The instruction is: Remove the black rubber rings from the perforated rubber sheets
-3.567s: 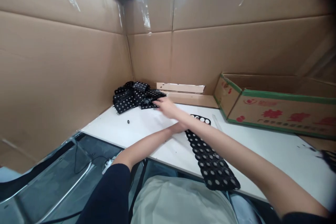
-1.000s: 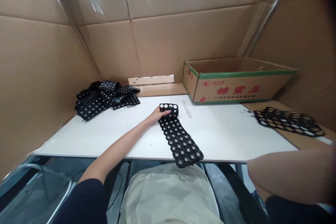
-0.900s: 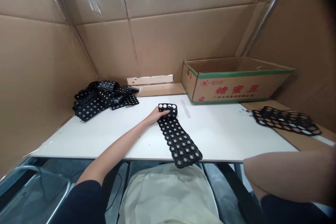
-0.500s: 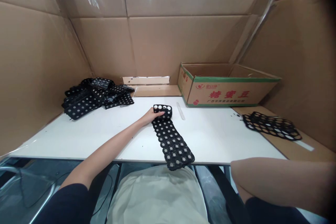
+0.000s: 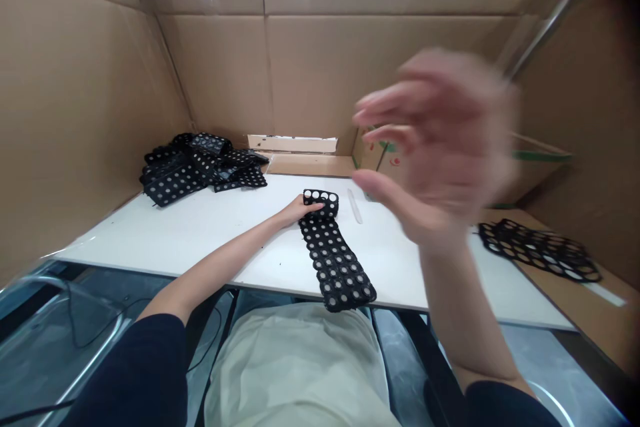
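Note:
My left hand (image 5: 296, 209) is closed on the far end of a black strip with rows of pale round dots (image 5: 336, 260). Its thumb lies over the strip's folded-back end, where a row of white circles shows. The strip's near end hangs slightly past the table's front edge. My right hand (image 5: 440, 147) is raised high in front of the camera, smeared by motion. Its thumb and fingers are apart and curved, with nothing visible in them. A thin translucent stick (image 5: 355, 206) lies on the table just right of the strip.
Several black dotted strips (image 5: 200, 170) lie heaped at the back left of the white table (image 5: 400, 270). A cardboard box with green edging (image 5: 543, 159) stands at the back right, partly behind my right hand. Black netting with round holes (image 5: 540, 248) lies on cardboard at right. Cardboard walls surround the table.
My right hand has come up into view from the lower right. The left hand keeps its hold on the strip. The whole view has shifted and tilted a little.

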`<action>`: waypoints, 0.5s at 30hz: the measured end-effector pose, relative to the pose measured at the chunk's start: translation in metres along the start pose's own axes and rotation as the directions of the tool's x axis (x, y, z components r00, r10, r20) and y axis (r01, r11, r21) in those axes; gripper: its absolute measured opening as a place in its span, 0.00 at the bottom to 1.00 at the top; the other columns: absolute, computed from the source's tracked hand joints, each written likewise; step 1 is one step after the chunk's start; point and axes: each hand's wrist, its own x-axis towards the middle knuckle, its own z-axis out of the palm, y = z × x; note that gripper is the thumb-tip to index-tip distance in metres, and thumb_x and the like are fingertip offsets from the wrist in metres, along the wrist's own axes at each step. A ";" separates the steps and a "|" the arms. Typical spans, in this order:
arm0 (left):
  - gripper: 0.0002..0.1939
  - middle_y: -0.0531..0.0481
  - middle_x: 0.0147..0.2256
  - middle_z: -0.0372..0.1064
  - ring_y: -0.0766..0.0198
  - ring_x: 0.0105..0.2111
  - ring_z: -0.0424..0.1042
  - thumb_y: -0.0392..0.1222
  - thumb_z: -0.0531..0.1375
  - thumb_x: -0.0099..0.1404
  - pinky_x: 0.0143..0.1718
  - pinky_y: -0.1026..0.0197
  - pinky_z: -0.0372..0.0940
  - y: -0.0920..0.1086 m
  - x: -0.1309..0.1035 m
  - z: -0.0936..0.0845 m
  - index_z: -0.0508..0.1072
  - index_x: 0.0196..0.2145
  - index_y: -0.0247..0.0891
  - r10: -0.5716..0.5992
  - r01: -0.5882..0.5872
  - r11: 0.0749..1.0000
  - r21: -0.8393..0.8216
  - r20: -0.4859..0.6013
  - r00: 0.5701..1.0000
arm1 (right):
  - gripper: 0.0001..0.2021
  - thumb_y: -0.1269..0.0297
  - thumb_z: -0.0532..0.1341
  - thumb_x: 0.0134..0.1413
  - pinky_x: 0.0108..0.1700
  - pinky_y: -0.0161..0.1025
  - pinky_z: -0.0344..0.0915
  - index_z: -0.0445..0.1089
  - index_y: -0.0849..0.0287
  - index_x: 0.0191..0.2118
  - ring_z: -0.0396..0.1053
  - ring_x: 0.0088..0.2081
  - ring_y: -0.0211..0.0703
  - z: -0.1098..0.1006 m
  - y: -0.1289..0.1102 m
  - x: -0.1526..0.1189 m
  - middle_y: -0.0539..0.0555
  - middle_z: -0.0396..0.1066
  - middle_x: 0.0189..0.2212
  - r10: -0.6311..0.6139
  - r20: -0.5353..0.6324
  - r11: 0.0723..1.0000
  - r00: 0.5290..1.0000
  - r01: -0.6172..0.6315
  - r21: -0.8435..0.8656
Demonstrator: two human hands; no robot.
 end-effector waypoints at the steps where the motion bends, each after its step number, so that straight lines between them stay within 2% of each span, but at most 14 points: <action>1: 0.22 0.41 0.42 0.73 0.55 0.44 0.69 0.46 0.66 0.52 0.52 0.52 0.59 0.000 0.000 -0.001 0.73 0.41 0.30 0.017 -0.017 1.000 0.002 0.002 1.000 | 0.19 0.63 0.61 0.53 0.51 0.38 0.65 0.64 0.43 0.51 0.63 0.52 0.41 0.009 0.018 0.001 0.47 0.63 0.50 0.001 0.016 0.999 1.000 0.000 -0.048; 3: 0.21 0.42 0.42 0.73 0.54 0.45 0.69 0.47 0.65 0.53 0.53 0.51 0.58 -0.003 0.002 -0.003 0.74 0.41 0.30 0.030 -0.030 0.999 0.022 0.011 0.999 | 0.13 0.61 0.58 0.55 0.48 0.43 0.67 0.68 0.51 0.47 0.66 0.48 0.44 0.028 0.065 -0.003 0.51 0.68 0.45 0.100 0.182 0.982 0.978 -0.068 -0.175; 5: 0.20 0.42 0.41 0.74 0.52 0.45 0.69 0.46 0.65 0.52 0.52 0.50 0.58 -0.007 0.005 -0.005 0.74 0.39 0.30 0.037 -0.037 0.999 0.031 0.010 0.999 | 0.12 0.63 0.59 0.53 0.48 0.44 0.65 0.70 0.57 0.44 0.67 0.46 0.45 0.045 0.118 -0.018 0.55 0.69 0.44 0.239 0.260 0.945 0.936 -0.162 -0.283; 7: 0.20 0.43 0.41 0.73 0.52 0.46 0.68 0.44 0.66 0.51 0.52 0.51 0.59 -0.011 0.009 -0.005 0.74 0.39 0.30 0.054 -0.054 0.998 0.014 -0.018 0.998 | 0.12 0.65 0.60 0.52 0.48 0.44 0.64 0.71 0.62 0.42 0.68 0.44 0.46 0.058 0.163 -0.040 0.59 0.71 0.42 0.423 0.291 0.875 0.858 -0.303 -0.377; 9: 0.20 0.43 0.43 0.73 0.53 0.46 0.68 0.41 0.67 0.49 0.52 0.53 0.58 -0.016 0.012 -0.006 0.73 0.41 0.31 0.073 -0.073 0.997 -0.007 -0.047 0.996 | 0.09 0.66 0.57 0.53 0.47 0.41 0.64 0.72 0.63 0.38 0.69 0.40 0.44 0.067 0.193 -0.062 0.58 0.73 0.38 0.531 0.313 0.829 0.788 -0.405 -0.386; 10: 0.20 0.43 0.43 0.72 0.53 0.46 0.68 0.40 0.67 0.49 0.52 0.53 0.58 -0.017 0.013 -0.006 0.73 0.41 0.31 0.074 -0.074 0.997 -0.009 -0.052 0.996 | 0.10 0.65 0.56 0.54 0.47 0.40 0.64 0.72 0.64 0.37 0.69 0.40 0.43 0.069 0.201 -0.070 0.58 0.73 0.37 0.559 0.302 0.813 0.773 -0.439 -0.382; 12: 0.20 0.44 0.43 0.72 0.53 0.46 0.68 0.40 0.67 0.49 0.53 0.53 0.58 -0.018 0.013 -0.006 0.73 0.41 0.31 0.063 -0.063 0.998 -0.003 -0.054 0.997 | 0.10 0.64 0.56 0.54 0.47 0.40 0.63 0.71 0.63 0.38 0.69 0.41 0.43 0.072 0.201 -0.074 0.58 0.73 0.39 0.578 0.237 0.799 0.781 -0.484 -0.356; 13: 0.20 0.43 0.43 0.72 0.53 0.46 0.68 0.41 0.67 0.50 0.53 0.53 0.58 -0.017 0.012 -0.006 0.73 0.41 0.31 0.054 -0.054 0.999 0.001 -0.050 0.997 | 0.12 0.62 0.57 0.54 0.48 0.41 0.63 0.70 0.63 0.40 0.69 0.43 0.44 0.070 0.192 -0.070 0.59 0.72 0.41 0.566 0.188 0.806 0.803 -0.489 -0.333; 15: 0.21 0.43 0.43 0.73 0.53 0.46 0.68 0.43 0.66 0.51 0.53 0.52 0.58 -0.013 0.010 -0.005 0.72 0.42 0.31 0.035 -0.035 0.999 0.011 -0.035 0.999 | 0.17 0.58 0.58 0.53 0.50 0.43 0.64 0.67 0.62 0.47 0.67 0.47 0.45 0.062 0.159 -0.050 0.59 0.69 0.45 0.480 0.122 0.860 0.869 -0.439 -0.260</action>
